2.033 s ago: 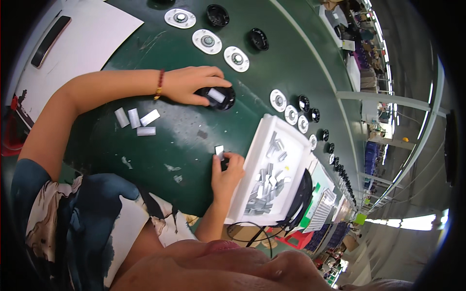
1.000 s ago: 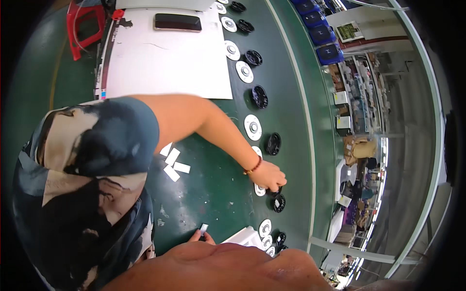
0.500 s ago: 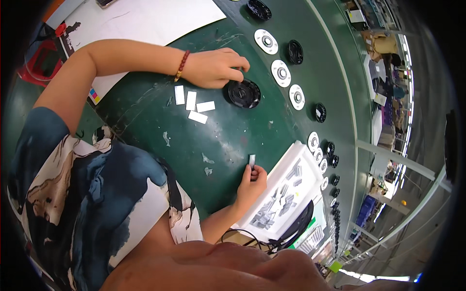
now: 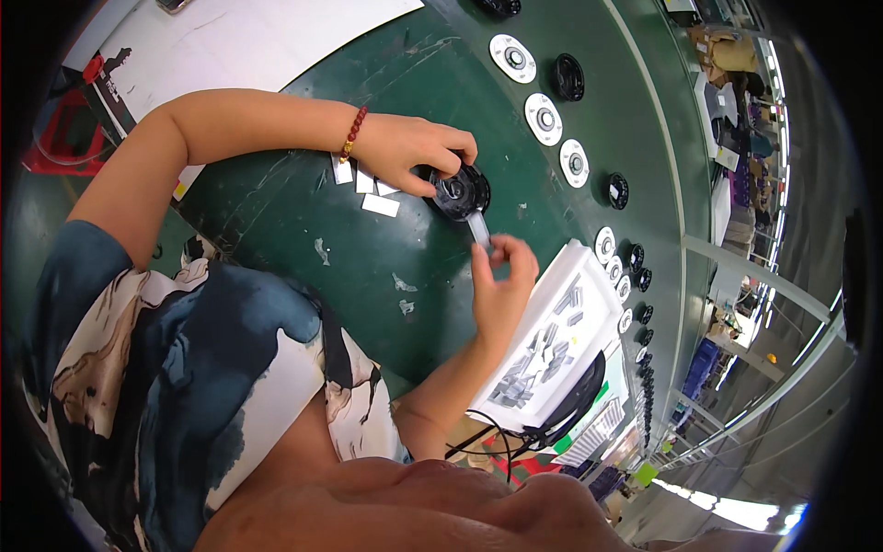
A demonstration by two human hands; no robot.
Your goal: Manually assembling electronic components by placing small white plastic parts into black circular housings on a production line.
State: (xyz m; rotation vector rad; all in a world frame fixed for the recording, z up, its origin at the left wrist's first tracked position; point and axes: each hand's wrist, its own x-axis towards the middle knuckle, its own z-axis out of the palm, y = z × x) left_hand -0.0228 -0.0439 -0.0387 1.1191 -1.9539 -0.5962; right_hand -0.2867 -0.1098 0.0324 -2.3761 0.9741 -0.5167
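My left hand (image 4: 405, 152), wearing a beaded bracelet, has its fingers and thumb closed on the rim of a round black plastic part (image 4: 472, 196) on the green table. Between the thumb and fingers of my right hand (image 4: 501, 290) is a small pale grey strip (image 4: 477, 227). Its far end meets the near edge of the black part; whether it goes under or into it I cannot tell. Several small white rectangular pieces (image 4: 380, 205) lie beside my left wrist, some partly hidden beneath it.
On the right stands a white tray (image 4: 578, 250) holding several grey strips. White discs (image 4: 544, 120) and black round parts (image 4: 568, 77) line the green surface beyond. Scraps of clear film (image 4: 403, 282) lie on the table. A large white sheet (image 4: 230, 46) covers the far left.
My right hand has moved away from me with the strip, bringing it to the black part. My left fingers have come down around that part's rim. The whole view has shifted slightly.
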